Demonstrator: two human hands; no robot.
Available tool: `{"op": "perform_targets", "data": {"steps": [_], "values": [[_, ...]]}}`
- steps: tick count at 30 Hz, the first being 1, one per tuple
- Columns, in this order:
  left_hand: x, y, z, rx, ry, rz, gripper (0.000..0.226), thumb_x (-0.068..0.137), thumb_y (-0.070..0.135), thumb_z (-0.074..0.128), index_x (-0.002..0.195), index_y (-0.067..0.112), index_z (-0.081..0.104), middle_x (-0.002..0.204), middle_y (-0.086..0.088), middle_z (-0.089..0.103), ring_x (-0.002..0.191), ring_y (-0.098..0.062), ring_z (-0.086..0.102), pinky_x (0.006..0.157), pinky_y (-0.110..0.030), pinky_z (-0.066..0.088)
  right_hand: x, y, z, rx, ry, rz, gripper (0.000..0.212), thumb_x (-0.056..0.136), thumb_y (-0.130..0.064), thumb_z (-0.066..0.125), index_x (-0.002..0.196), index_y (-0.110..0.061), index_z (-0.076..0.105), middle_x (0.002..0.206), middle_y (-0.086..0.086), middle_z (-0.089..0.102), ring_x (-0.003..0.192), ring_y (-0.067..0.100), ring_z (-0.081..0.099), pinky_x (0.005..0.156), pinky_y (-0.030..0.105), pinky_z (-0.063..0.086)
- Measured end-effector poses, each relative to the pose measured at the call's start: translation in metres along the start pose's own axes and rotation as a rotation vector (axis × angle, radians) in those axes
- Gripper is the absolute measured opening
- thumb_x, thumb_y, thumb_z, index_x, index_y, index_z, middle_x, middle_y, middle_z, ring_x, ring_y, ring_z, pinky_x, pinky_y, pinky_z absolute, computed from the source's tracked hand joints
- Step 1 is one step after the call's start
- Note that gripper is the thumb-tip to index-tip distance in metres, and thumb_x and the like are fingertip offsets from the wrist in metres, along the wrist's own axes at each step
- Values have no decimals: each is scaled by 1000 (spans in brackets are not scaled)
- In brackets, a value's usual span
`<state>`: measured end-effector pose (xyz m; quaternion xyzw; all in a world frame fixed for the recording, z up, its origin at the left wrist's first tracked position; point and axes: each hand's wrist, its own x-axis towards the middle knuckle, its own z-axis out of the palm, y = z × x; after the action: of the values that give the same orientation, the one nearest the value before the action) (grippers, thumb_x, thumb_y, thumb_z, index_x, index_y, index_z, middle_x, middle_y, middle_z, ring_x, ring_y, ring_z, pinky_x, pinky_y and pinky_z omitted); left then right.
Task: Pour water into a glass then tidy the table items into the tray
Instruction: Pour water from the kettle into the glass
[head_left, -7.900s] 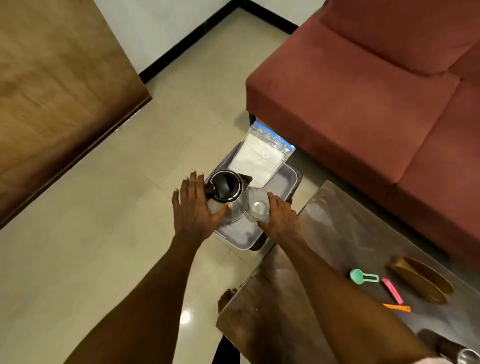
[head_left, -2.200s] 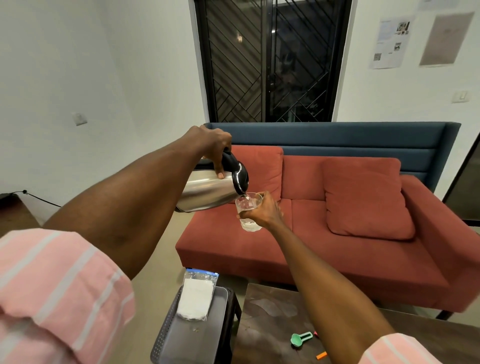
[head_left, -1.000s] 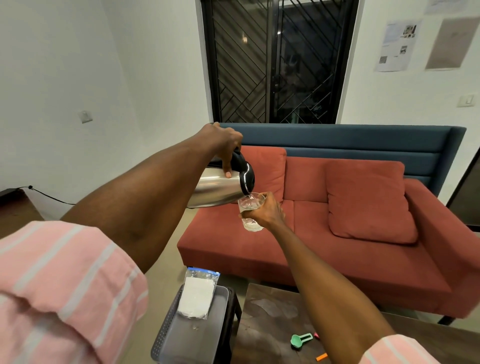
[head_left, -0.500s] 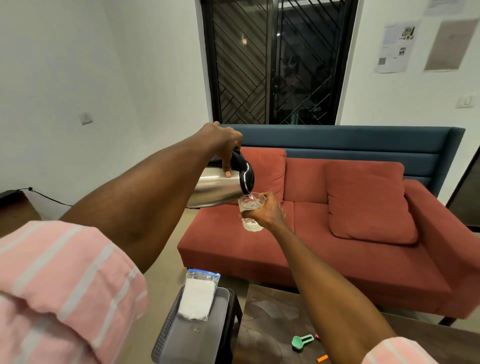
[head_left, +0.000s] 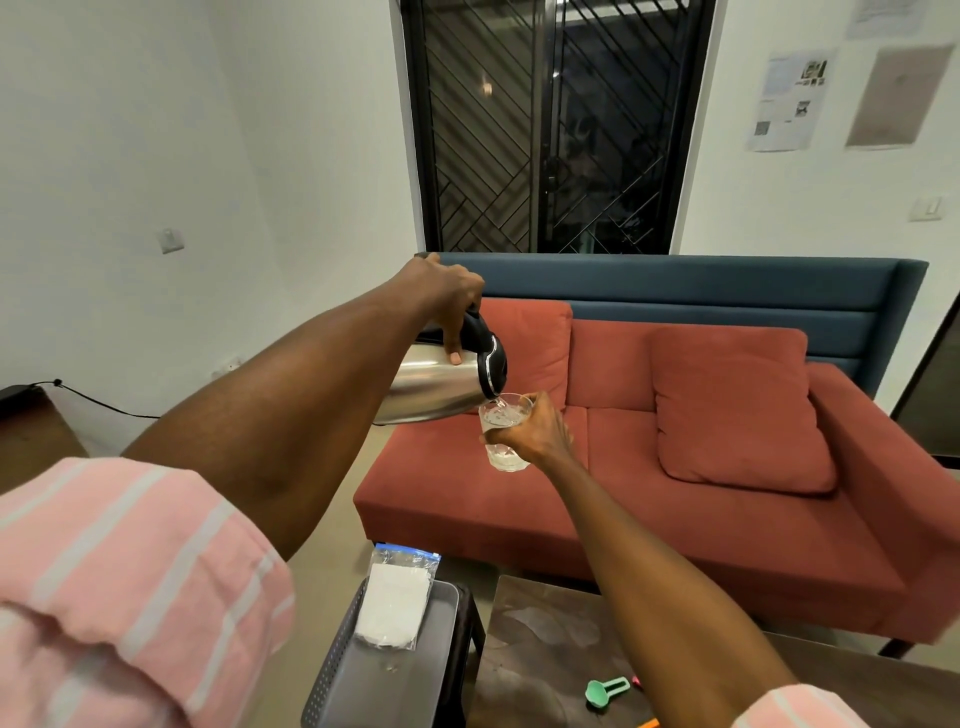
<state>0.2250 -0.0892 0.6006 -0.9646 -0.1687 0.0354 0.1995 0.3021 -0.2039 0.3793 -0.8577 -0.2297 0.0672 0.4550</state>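
Observation:
My left hand (head_left: 445, 295) grips the black handle of a steel kettle (head_left: 435, 385), tipped so its spout sits over a clear glass (head_left: 502, 435). My right hand (head_left: 535, 432) holds that glass up in the air in front of the sofa; water sits in its lower part. Far below, a grey tray (head_left: 385, 680) rests on a dark stool beside the table and carries a clear zip bag with white contents (head_left: 396, 598). On the dark table (head_left: 540, 649) lie a green scoop (head_left: 602, 691) and an orange item (head_left: 647, 722) at the bottom edge.
A red sofa (head_left: 623, 499) with a loose cushion (head_left: 737, 410) and a blue backrest fills the space ahead. A dark barred door (head_left: 556, 124) stands behind it. Papers hang on the right wall. A cable runs along the left wall.
Over the last second the kettle and the glass have stayed almost still, with the spout held over the glass. Earlier, both stood in the tray on the stool.

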Motion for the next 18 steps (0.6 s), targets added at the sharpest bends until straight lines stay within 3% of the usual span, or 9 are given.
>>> {"op": "perform_targets", "data": {"steps": [9, 14, 18], "values": [[2, 1, 1, -1, -36, 5, 71, 49, 67, 83, 104, 32, 53, 96, 7, 51, 93, -18, 41, 68, -33, 27, -1, 2, -1, -3, -2, 1, 89, 46, -55, 87, 119, -25, 45, 104, -8, 55, 106, 24, 59, 77, 32, 37], [1, 1, 2, -3, -35, 4, 70, 49, 66, 84, 101, 33, 51, 98, 6, 53, 92, -19, 41, 57, -30, 22, -1, 4, 0, 2, -7, 2, 89, 47, -53, 88, 120, -24, 46, 111, -3, 61, 102, 22, 58, 77, 32, 36], [0, 4, 2, 2, -47, 12, 68, 49, 66, 83, 98, 32, 52, 95, 6, 54, 92, -19, 42, 70, -34, 28, -3, 5, 0, 4, -5, 6, 88, 46, -53, 88, 119, -24, 46, 111, -4, 61, 106, 25, 59, 78, 32, 36]]}}
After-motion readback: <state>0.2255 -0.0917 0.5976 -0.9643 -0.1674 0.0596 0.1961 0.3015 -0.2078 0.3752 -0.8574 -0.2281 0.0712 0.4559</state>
